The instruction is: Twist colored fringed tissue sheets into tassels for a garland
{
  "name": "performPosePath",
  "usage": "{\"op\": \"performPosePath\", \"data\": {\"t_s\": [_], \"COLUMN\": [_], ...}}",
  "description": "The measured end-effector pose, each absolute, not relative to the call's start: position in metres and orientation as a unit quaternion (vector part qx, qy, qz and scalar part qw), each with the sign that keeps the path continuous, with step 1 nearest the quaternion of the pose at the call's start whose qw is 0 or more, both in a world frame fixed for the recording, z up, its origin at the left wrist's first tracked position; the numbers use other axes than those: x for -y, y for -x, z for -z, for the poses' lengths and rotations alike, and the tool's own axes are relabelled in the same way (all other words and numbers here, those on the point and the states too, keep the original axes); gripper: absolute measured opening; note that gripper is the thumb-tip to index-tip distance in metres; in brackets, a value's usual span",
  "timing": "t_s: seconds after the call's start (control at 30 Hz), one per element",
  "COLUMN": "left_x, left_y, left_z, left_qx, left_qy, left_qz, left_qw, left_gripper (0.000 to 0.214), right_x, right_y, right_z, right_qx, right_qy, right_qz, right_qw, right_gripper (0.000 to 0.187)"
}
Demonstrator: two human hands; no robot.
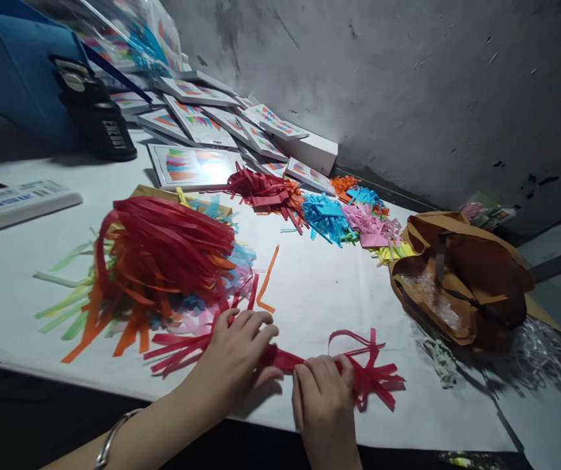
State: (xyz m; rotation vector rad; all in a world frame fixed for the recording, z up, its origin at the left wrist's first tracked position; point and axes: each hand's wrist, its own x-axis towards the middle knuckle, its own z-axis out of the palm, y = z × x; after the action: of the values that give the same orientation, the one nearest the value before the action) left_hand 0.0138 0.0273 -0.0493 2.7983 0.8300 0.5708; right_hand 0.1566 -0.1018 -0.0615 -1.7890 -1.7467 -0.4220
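Note:
A red tissue-paper tassel [287, 359] with fringed strips at both ends lies across the table's near side. My left hand [243, 343] curls over its left part, with the thumb underneath near the twisted middle. Close by, my right hand [326, 395] grips the band beside the right fringe; its fingertips are partly hidden. Left of my hands lies a big pile of tissue tassels, with red fringe [172, 241] on top of orange fringe [138, 294]. Pale green, yellow, blue and pink strips stick out beneath. A loose orange strip [268, 281] rests just beyond my left hand.
Bunches of red [265, 192], blue [326, 219] and pink [371, 225] tassels line the far side. Behind them are stacked flat boxes [206, 127] against a grey wall. A brown bag [461, 281] stands right; a black bottle [98, 117] and white box [20, 205] are left.

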Motion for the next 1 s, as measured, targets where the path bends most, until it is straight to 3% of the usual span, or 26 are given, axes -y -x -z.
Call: {"op": "performPosePath", "data": {"t_s": [0.13, 0.33, 0.57, 0.8, 1.0], "left_x": [-0.022, -0.021, -0.018, -0.018, -0.025], "left_y": [-0.009, -0.007, -0.003, -0.018, -0.016], "left_z": [0.056, 0.059, 0.06, 0.055, 0.055], "left_qx": [-0.16, -0.139, -0.186, -0.278, -0.153], "left_qy": [-0.942, -0.943, -0.93, -0.931, -0.953], "left_qz": [-0.272, -0.269, -0.256, -0.2, -0.218], "left_qw": [0.113, 0.14, 0.185, 0.128, 0.147], "left_gripper": [0.01, 0.018, 0.02, 0.015, 0.018], "right_x": [0.102, 0.11, 0.136, 0.124, 0.12], "right_y": [-0.154, -0.153, -0.175, -0.157, -0.147], "right_z": [0.057, 0.062, 0.075, 0.072, 0.07], "right_qx": [0.657, 0.673, 0.62, 0.522, 0.585], "right_qy": [0.672, 0.67, 0.701, 0.778, 0.735], "right_qz": [0.126, 0.129, 0.138, 0.189, 0.152], "right_qw": [0.318, 0.284, 0.324, 0.295, 0.308], "right_gripper": [0.015, 0.026, 0.016, 0.016, 0.028]}}
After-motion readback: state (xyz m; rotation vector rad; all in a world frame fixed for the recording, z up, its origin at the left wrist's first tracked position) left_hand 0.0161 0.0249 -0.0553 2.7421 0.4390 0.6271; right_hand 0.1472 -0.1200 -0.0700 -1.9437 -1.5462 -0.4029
